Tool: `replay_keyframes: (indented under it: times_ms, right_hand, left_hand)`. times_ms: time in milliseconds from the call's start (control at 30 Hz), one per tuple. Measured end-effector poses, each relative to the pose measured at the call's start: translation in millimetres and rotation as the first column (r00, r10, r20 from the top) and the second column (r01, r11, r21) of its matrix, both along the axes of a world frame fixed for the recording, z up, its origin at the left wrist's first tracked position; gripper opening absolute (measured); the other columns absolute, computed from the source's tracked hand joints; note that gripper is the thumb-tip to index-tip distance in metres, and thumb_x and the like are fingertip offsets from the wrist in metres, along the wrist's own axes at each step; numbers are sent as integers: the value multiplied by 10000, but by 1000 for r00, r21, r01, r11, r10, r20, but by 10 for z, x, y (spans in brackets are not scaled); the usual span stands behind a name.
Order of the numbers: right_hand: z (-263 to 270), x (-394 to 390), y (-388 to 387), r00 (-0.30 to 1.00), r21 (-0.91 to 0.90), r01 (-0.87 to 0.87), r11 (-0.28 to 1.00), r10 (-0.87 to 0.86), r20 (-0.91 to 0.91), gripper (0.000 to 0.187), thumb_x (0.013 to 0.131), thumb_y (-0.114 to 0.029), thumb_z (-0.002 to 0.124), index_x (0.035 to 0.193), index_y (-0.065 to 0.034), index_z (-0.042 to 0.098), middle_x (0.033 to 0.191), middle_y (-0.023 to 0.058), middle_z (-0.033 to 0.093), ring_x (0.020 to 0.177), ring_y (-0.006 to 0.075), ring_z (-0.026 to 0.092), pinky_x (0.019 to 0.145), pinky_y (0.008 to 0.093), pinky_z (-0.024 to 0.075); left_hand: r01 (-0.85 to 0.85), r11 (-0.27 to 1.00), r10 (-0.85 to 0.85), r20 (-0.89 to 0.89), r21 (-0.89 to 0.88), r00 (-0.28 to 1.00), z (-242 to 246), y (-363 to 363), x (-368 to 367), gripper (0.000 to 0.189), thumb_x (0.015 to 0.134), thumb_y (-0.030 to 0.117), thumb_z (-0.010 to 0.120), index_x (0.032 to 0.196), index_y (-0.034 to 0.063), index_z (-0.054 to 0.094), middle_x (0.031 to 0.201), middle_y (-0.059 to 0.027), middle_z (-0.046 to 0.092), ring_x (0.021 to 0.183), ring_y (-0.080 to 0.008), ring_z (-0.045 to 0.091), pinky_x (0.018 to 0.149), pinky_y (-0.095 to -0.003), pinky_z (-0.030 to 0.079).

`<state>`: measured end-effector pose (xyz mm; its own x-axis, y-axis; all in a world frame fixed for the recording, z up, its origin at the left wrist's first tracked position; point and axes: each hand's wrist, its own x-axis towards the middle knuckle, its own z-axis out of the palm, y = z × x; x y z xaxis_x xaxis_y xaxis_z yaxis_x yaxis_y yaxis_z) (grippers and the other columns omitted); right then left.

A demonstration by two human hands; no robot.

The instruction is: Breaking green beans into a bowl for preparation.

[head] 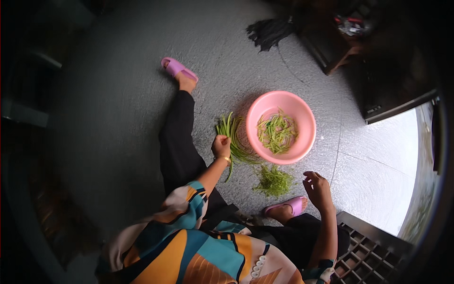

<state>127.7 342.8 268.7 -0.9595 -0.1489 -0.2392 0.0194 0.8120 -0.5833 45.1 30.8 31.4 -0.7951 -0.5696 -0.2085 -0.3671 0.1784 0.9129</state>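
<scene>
My left hand (221,146) has its fingers closed on a long green stem, at the side of a bundle of long green stems (238,142) lying on the floor. Right of the bundle stands a pink plastic basin (309,125) with many short cut green pieces (277,132) at its bottom. Below the basin lies a small heap of fine green trimmings (273,181) on the floor. My right hand (316,188) hovers to the right of that heap, fingers apart and curved, with nothing seen in it.
My feet in pink slippers (181,69) rest on the grey speckled floor, one at upper left, one below the trimmings. A black mop head (269,32) lies near dark wooden furniture (328,58) at the upper right. A metal grid (369,250) is at lower right.
</scene>
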Motion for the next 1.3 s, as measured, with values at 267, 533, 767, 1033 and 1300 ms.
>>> replay_keyframes:
  times_ms: [267, 533, 767, 1033, 1300]
  right_hand:
    - [50, 287, -126, 979, -441, 172, 881, -203, -23, 256, 822, -123, 533, 1058, -25, 518, 778, 73, 589, 650, 123, 559, 597, 257, 458]
    - [193, 655, -334, 938, -744, 186, 641, -341, -59, 148, 836, -136, 521, 894, -8, 566, 684, 52, 582, 614, 91, 547, 572, 248, 447]
    - [229, 864, -311, 855, -383, 15, 924, -210, -474, 98, 757, -147, 554, 787, -54, 546, 715, 126, 570, 666, 314, 568, 580, 382, 448]
    - [309, 995, -337, 878, -564, 81, 822, -326, -349, 134, 721, -135, 606, 764, -37, 524, 689, 133, 566, 657, 301, 570, 566, 369, 439]
    - [152, 1020, -416, 947, -682, 124, 721, -291, -136, 142, 738, -113, 616, 773, -9, 525, 639, 113, 565, 566, 203, 563, 542, 295, 435]
  left_hand:
    - [614, 771, -567, -258, 169, 782, 1378, 561, 769, 104, 759, 78, 601, 819, 23, 536, 695, -14, 564, 625, -73, 522, 571, -200, 419]
    - [860, 504, -813, -293, 82, 504, 1671, 866, 1141, 153, 754, 78, 636, 864, 22, 545, 714, -3, 565, 634, -50, 515, 546, -187, 412]
    - [904, 400, -822, -378, 149, 426, 1916, 1068, 1228, 216, 763, 65, 628, 958, 15, 550, 793, 6, 559, 653, -39, 503, 576, -167, 401]
    - [915, 397, -867, -358, -73, 348, 2105, 1121, 1250, 128, 736, 74, 660, 798, -13, 589, 706, -8, 566, 620, -54, 494, 557, -197, 410]
    - [935, 354, -862, -389, -4, 325, 2108, 964, 1248, 155, 739, 100, 655, 818, -17, 592, 743, -46, 599, 646, -89, 558, 569, -207, 456]
